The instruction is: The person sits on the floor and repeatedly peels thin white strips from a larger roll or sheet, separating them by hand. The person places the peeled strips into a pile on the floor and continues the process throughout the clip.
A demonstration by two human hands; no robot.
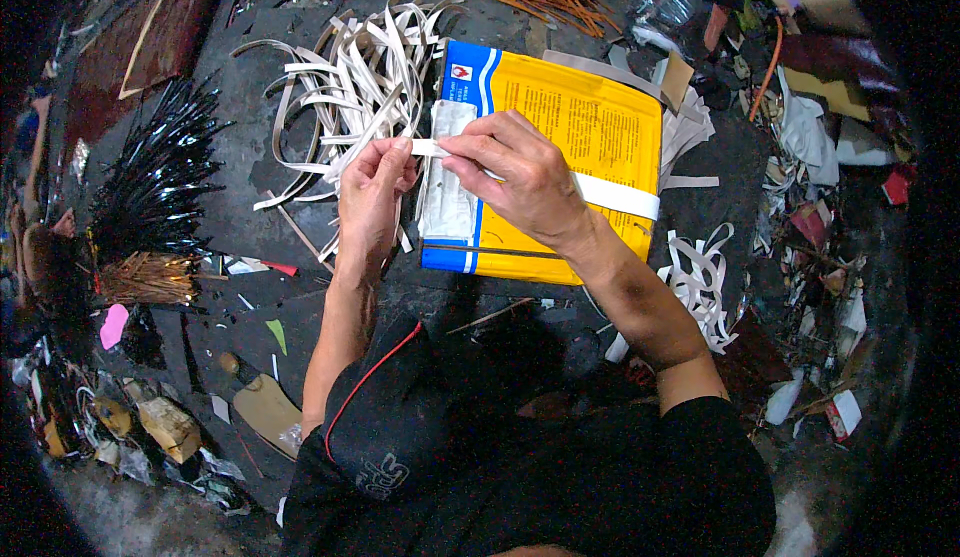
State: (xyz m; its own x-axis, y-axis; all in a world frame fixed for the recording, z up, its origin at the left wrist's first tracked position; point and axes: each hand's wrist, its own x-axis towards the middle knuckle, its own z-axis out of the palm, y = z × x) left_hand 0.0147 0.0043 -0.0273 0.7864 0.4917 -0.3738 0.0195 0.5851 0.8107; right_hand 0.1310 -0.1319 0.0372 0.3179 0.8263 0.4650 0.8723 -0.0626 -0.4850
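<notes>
Floor [247, 162] — hands [368, 189] [520, 172] pinching strip [425, 147], near board [590, 107] edge

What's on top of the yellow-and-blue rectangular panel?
Over the panel: a whitish rectangular pad at its left end, a flat white strip, a thin dark line, the right hand. Panel surface beneath these is hidden.

One flat, narrow, white strip [618, 196], almost straight, crosses over the yellow-and-blue rectangular panel [600, 122], from around nine o'clock, where it is pinched, to nearly four o'clock; its middle part is hidden.
</notes>
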